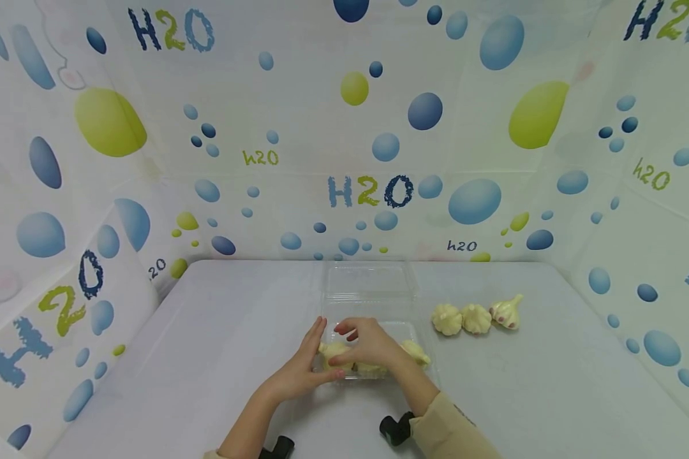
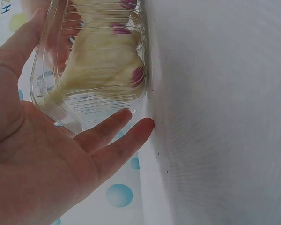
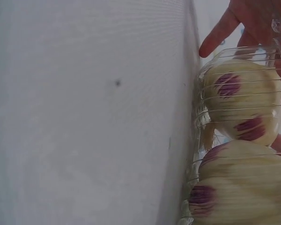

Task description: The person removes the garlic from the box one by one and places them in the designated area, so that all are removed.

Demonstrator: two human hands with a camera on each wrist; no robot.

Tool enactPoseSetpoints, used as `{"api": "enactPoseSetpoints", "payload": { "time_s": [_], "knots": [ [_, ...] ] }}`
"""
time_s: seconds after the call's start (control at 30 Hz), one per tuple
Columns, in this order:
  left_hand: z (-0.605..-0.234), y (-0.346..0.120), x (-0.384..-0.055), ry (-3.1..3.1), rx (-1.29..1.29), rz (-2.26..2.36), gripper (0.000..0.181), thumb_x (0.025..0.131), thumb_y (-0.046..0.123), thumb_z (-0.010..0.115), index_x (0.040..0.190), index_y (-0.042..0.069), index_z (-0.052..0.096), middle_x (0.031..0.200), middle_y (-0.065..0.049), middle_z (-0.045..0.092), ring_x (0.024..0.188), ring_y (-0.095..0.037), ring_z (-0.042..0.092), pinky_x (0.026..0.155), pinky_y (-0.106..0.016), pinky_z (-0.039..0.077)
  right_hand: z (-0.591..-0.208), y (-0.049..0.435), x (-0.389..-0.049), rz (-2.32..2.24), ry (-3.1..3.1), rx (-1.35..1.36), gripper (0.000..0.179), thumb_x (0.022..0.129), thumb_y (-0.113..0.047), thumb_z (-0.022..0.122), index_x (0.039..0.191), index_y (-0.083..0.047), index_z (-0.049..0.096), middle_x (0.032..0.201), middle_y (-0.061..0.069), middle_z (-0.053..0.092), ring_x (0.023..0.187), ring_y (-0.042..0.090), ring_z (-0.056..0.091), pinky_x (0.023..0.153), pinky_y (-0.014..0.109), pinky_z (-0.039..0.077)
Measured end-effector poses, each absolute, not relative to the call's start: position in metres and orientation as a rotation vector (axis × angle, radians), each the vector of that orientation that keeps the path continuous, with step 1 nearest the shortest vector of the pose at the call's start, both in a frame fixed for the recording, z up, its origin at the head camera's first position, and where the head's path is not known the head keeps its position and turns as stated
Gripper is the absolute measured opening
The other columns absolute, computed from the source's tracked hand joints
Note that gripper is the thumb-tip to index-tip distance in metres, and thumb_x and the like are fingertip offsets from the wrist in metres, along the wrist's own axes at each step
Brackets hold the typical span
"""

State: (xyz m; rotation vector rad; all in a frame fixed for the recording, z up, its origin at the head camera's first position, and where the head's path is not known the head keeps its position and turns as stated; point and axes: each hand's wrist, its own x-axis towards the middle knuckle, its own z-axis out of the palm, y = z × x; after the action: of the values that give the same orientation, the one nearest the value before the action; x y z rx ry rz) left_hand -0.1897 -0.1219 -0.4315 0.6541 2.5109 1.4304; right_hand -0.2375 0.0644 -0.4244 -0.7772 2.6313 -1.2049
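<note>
A clear plastic box holds garlic bulbs with purple patches, its lid folded back. At the box's left end is my left hand, fingers extended along the side and thumb along the front. The left wrist view shows this hand spread around the box corner. My right hand reaches over the box from the right, fingers loosely bent and thumb apart from them, at the leftmost garlic bulb. Through the ribbed wall in the right wrist view, garlic bulbs lie side by side.
Three garlic bulbs stand in a row on the white table, right of the box. Black wrist-worn pieces show near the front. Behind the table hangs a white sheet printed with dots and "H2O".
</note>
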Motion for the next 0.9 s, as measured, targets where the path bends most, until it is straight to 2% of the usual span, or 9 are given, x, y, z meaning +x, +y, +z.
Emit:
{"api": "enactPoseSetpoints", "payload": {
  "time_s": [0.17,0.5,0.9],
  "knots": [
    [-0.4345,-0.1227,-0.1908,2.505,0.644,1.433,0.101,0.08,0.029,0.071,0.148,0.014,-0.002,0.152,-0.013,-0.008,0.136,-0.039,0.004,0.092,-0.06,0.035,-0.4241,0.063,-0.2391,-1.166,2.614,-0.823,0.055,0.065,-0.032,0.082,0.109,-0.005,0.063,0.105,0.008,0.063,0.087,0.021,0.061,0.074,0.027,0.05],
    [-0.4334,-0.1227,-0.1897,2.517,0.647,1.424,0.1,0.081,0.03,0.07,0.148,0.013,-0.002,0.152,-0.013,-0.008,0.136,-0.038,0.001,0.095,-0.06,0.031,-0.4228,0.0623,-0.2409,-1.097,2.584,-0.923,0.044,0.064,-0.02,0.083,0.103,-0.006,0.067,0.098,0.001,0.066,0.084,0.012,0.059,0.07,0.021,0.048],
    [-0.4322,-0.1225,-0.1882,2.524,0.655,1.422,0.099,0.081,0.032,0.069,0.148,0.011,-0.002,0.152,-0.015,-0.007,0.136,-0.037,0.0,0.098,-0.06,0.027,-0.4235,0.062,-0.2424,-1.064,2.589,-0.967,0.043,0.066,-0.019,0.082,0.104,-0.007,0.068,0.099,0.001,0.067,0.083,0.008,0.057,0.069,0.02,0.047]
  ]
}}
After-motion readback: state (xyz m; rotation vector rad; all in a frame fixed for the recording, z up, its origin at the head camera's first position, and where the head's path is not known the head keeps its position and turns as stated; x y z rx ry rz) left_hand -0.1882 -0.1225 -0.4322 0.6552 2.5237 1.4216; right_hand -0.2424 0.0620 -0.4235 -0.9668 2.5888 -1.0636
